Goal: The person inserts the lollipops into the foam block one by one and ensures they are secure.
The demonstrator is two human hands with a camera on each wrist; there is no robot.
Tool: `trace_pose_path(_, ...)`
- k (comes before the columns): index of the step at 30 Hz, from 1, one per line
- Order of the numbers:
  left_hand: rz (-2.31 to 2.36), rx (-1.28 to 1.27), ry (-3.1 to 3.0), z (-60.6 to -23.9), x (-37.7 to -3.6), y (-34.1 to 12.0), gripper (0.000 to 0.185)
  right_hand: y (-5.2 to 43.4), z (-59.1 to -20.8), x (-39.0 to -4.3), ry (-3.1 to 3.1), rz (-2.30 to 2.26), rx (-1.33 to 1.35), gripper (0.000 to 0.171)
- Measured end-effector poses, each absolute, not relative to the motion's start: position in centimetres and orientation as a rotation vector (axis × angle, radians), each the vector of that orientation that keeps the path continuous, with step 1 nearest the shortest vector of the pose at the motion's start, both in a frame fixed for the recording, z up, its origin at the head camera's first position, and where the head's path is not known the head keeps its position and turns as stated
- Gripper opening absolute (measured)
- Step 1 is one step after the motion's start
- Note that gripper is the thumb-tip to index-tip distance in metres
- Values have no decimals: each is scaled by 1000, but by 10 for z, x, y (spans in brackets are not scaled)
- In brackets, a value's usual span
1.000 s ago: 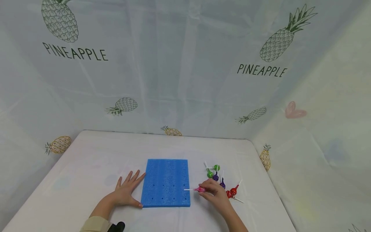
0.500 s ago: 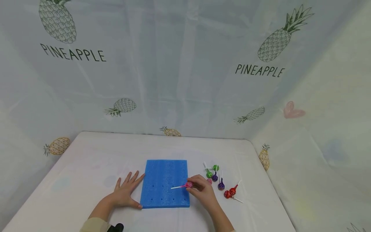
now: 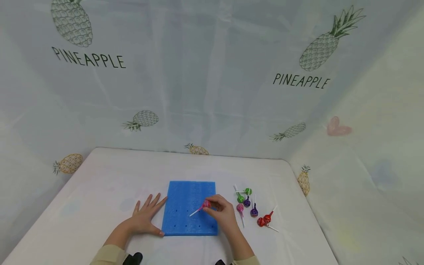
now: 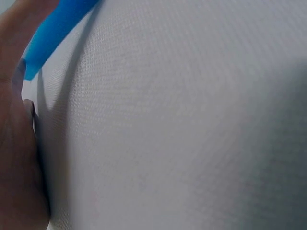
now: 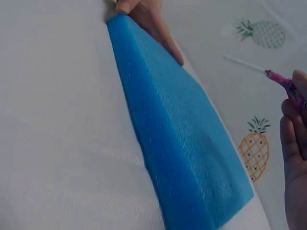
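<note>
Pink lollipop (image 3: pixel 206 204), pinched in my right hand (image 3: pixel 222 213), has moved from the right-hand pile over the blue foam block (image 3: pixel 190 208) at lower centre of the frame, its stick angled down toward 1 hole, so I judge insertion is close, while my left hand (image 3: pixel 144 217) stays flat with fingers spread at the block's left edge.

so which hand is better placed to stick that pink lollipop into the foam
Right. The right hand already pinches the pink lollipop above the blue foam block, stick angled down toward the holes. The left hand lies flat on the table against the block's left edge, steadying it.
</note>
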State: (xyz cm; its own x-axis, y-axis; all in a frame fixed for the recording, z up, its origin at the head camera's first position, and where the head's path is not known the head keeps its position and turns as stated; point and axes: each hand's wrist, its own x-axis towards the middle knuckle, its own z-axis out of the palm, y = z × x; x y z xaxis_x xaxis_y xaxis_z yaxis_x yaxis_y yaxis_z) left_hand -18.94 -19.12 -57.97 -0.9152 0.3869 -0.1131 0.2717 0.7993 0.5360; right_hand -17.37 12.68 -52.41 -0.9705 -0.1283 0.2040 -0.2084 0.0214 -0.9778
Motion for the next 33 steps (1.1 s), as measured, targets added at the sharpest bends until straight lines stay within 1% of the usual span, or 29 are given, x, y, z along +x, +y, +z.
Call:
trace_pose_path(4,750,509,2779,-581,-192,-191,128,119,-526,-179,-2169,2154,349,35)
trace_pose_path(9,769,534,2782,-581,-194,-190,128,109,-526,-186,-2117,2184,380,32)
trace_pose_path(15,742,521,2787,-583,-196,-190,127,91,-507,-182,-2196,2180,400,27)
trace_pose_path(18,722,507,2786,-582,-196,-189,128,82,-503,-182,-2207,2184,419,28)
trace_pose_path(22,731,502,2783,-579,-195,-188,127,71,-503,-185,-2207,2175,466,29)
trace_pose_path(28,722,509,2776,-577,-192,-188,126,59,-504,-185,-2279,2127,451,27)
trace_pose_path(33,742,486,2764,-574,-190,-190,125,48,-515,-194,-2333,2104,429,28)
